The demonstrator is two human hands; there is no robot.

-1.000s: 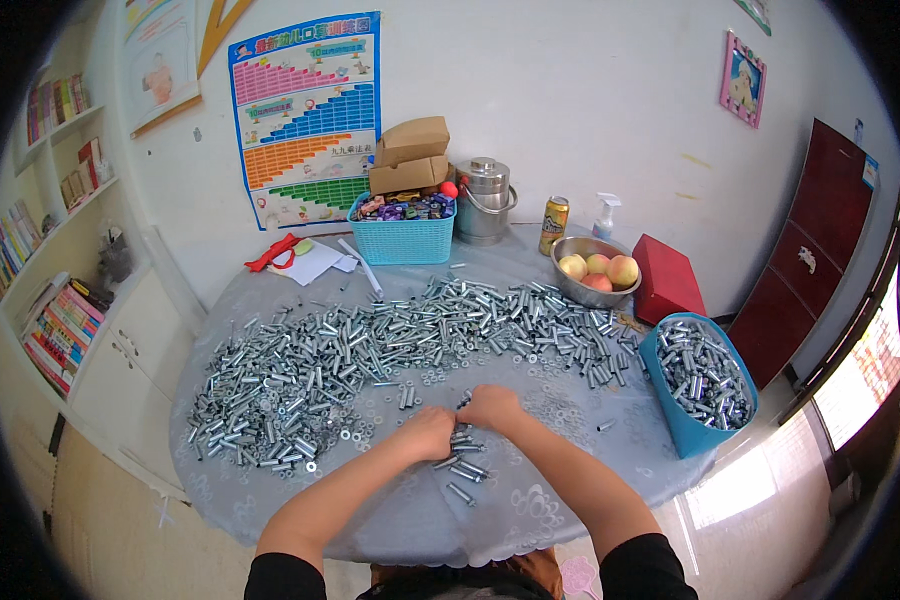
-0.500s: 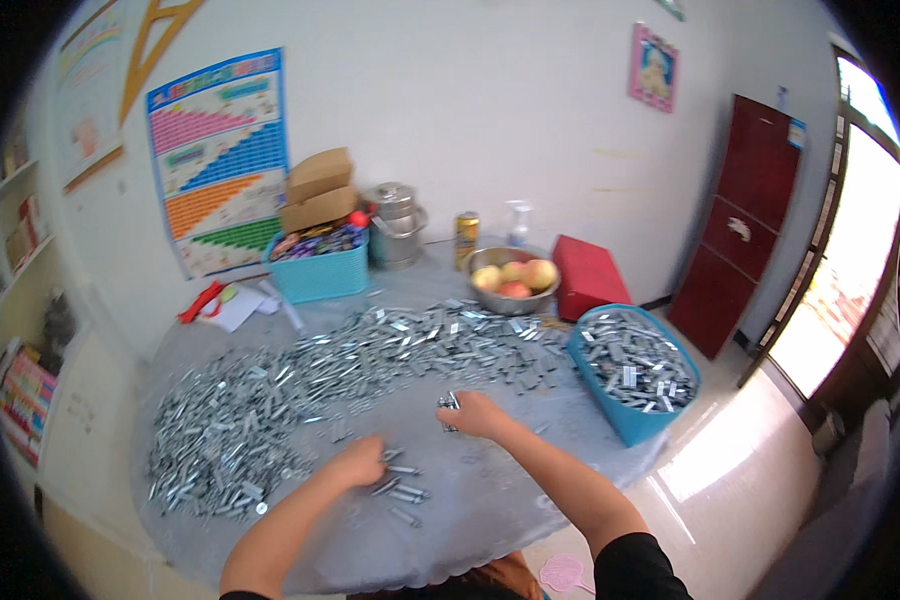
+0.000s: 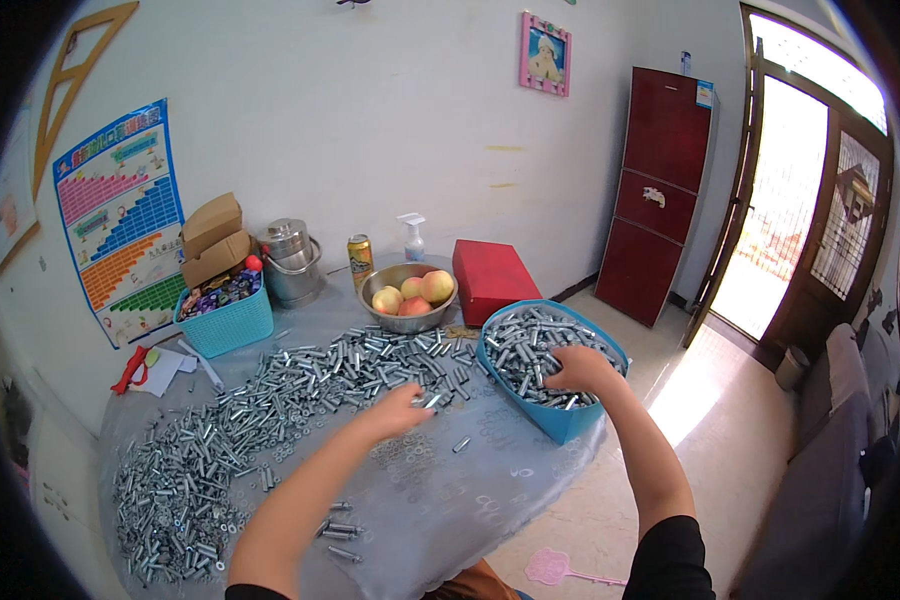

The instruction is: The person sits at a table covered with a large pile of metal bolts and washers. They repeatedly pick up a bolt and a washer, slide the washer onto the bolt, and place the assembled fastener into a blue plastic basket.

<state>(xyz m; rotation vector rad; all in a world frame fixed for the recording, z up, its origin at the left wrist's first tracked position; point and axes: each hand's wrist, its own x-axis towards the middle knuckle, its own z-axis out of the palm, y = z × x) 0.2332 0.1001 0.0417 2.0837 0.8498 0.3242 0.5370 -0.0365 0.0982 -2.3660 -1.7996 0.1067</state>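
Since the blue bin (image 3: 555, 415) sits right at the table's (image 3: 450, 500) edge and is piled with metal sleeves (image 3: 525, 345), we'd worry about it tipping if the right hand (image 3: 582, 368) leans on its rim; loose pieces near the front edge could roll off too. From the head view, our right arm reaches out over the bin, fingers curled down into the contents, though we can't tell if they're gripping any. Our left hand (image 3: 402, 410) stretches to the near edge of the big pile of sleeves (image 3: 300, 385), fingers loosely pinched around one or two pieces.
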